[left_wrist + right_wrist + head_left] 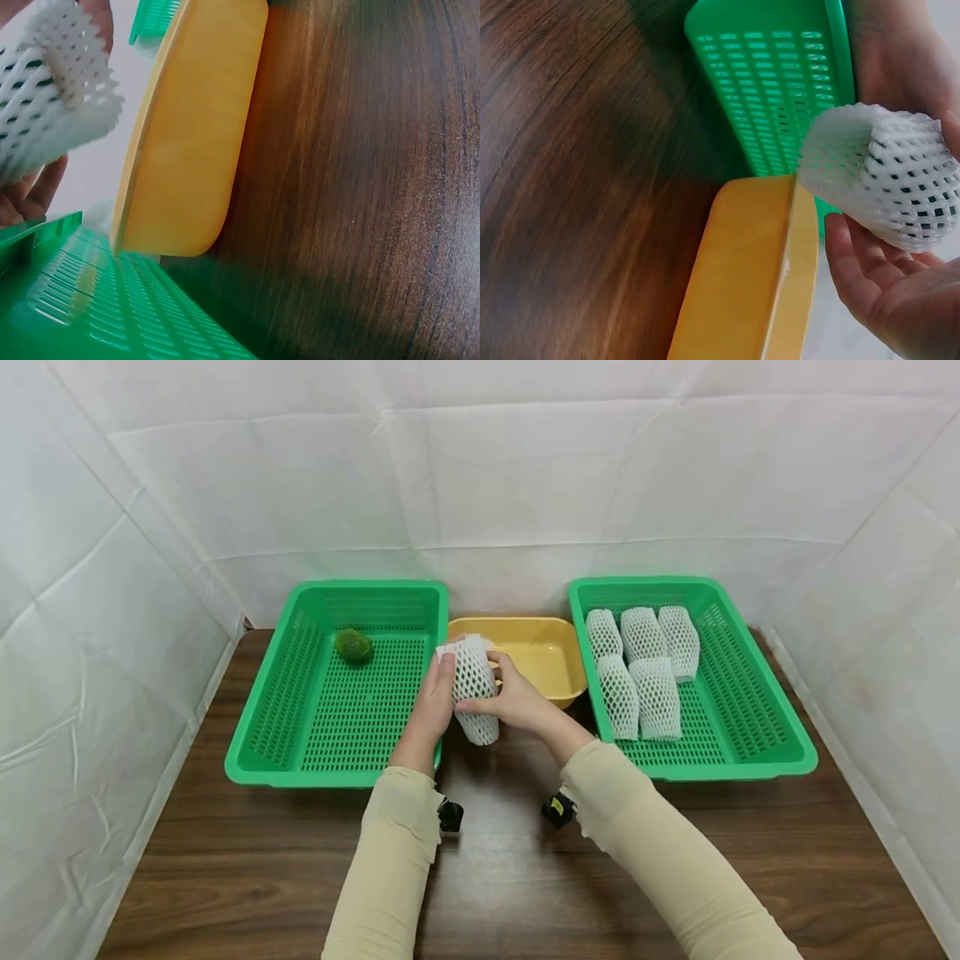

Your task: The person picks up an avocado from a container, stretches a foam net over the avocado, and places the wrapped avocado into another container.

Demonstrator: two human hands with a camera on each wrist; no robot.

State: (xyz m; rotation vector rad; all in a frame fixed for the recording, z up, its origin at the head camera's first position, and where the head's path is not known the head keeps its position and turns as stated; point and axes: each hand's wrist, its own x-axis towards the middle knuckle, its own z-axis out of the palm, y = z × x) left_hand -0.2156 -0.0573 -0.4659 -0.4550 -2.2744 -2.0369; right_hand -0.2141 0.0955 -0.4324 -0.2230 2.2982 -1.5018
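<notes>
A white foam net sleeve [474,681] is held up between both hands over the front of the yellow tray, something dark showing through its mesh. My left hand [435,697] grips its left side, thumb along the front. From the right, my right hand [517,697] wraps it with thumb and spread fingers. In the right wrist view the loose lower end of the foam net sleeve [900,172] gapes toward the camera. A single green, oval fruit [353,647] lies bare in the left green basket [258,710].
Behind the hands sits the yellow tray [558,625]. The right green basket [772,772] contains several sleeved pieces [656,697] grouped at its left side. All stand on a dark wooden table [495,893], with white sheeting [525,477] behind and at both sides.
</notes>
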